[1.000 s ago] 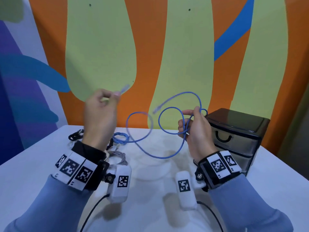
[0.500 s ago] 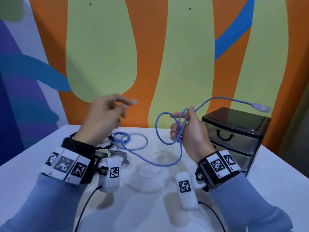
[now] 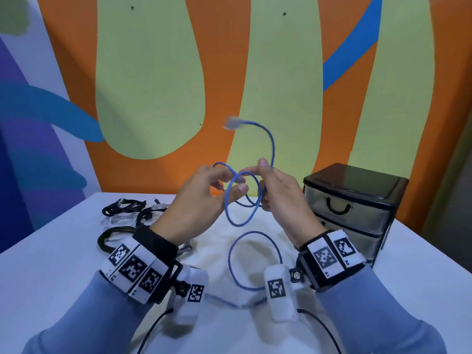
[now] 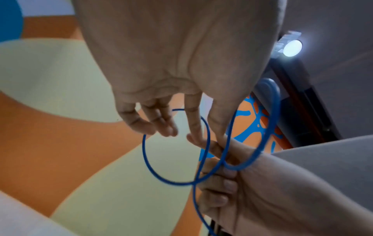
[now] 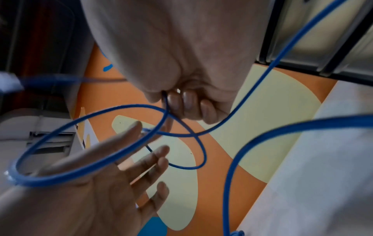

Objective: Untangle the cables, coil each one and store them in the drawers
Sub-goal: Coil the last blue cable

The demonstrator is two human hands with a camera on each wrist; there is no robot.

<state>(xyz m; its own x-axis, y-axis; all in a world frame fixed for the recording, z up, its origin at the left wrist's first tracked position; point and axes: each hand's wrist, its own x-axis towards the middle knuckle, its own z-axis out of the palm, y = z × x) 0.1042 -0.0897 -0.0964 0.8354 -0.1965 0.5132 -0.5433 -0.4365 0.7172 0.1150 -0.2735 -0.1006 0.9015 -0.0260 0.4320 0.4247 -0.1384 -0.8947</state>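
A blue cable [image 3: 273, 149] is held up over the white table [image 3: 63, 264] in loose loops. My right hand [image 3: 270, 185] grips the gathered loops in curled fingers [image 5: 181, 103]. The cable's clear plug [image 3: 231, 123] swings blurred above both hands, and another loop [image 3: 229, 259] lies on the table below. My left hand [image 3: 217, 190] is open beside the right one, its straight fingers [image 4: 171, 127] reaching into a loop [image 4: 144, 151] without gripping it. The black drawer unit [image 3: 352, 200], both drawers closed, stands at the right.
A tangle of black and white cables [image 3: 127, 213] lies on the table's left side, behind my left wrist. A black coil [image 3: 112, 233] sits beside it. The painted wall runs right behind the table's far edge.
My left hand let go of the plug end it held up and moved right to the loops. The cable's free end swung from the right to above the hands.
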